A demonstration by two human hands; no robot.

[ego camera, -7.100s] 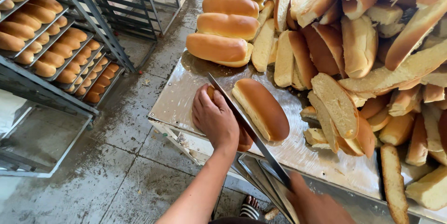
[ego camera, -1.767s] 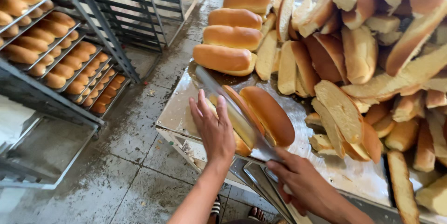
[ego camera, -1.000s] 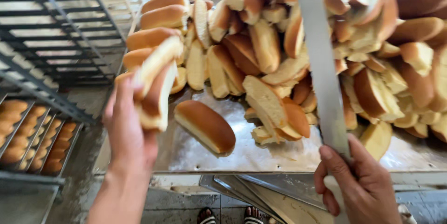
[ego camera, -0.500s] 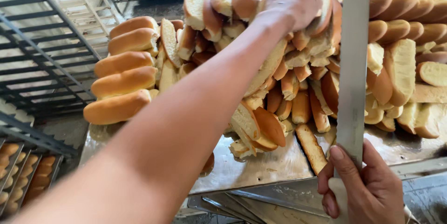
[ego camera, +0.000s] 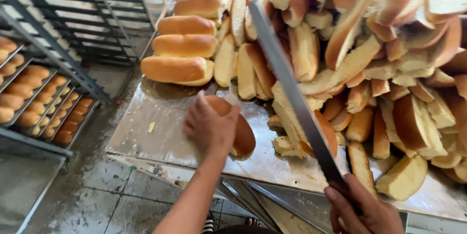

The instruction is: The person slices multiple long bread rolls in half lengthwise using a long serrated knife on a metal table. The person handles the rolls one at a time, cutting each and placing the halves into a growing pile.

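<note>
My left hand point(ego camera: 210, 127) rests on top of a golden-brown bread loaf point(ego camera: 238, 129) lying on the metal table point(ego camera: 155, 117). My right hand point(ego camera: 362, 209) grips the handle of a long knife point(ego camera: 292, 93). Its blade is raised and slants up to the left, above the loaf and across the front of the bread pile. A big heap of cut bread halves point(ego camera: 389, 59) fills the right and back of the table. Whole uncut loaves point(ego camera: 182, 44) lie stacked at the back left.
A metal rack point(ego camera: 39, 103) with trays of small rolls stands at the left. Empty dark wire racks point(ego camera: 87, 15) stand behind it. The wet tiled floor point(ego camera: 97, 200) shows below the table edge. Crumbs lie on the table.
My left hand came back from the pile, where it dropped the cut halves, and now presses a loaf on the table. The knife has tilted from upright to slanting over the loaf.
</note>
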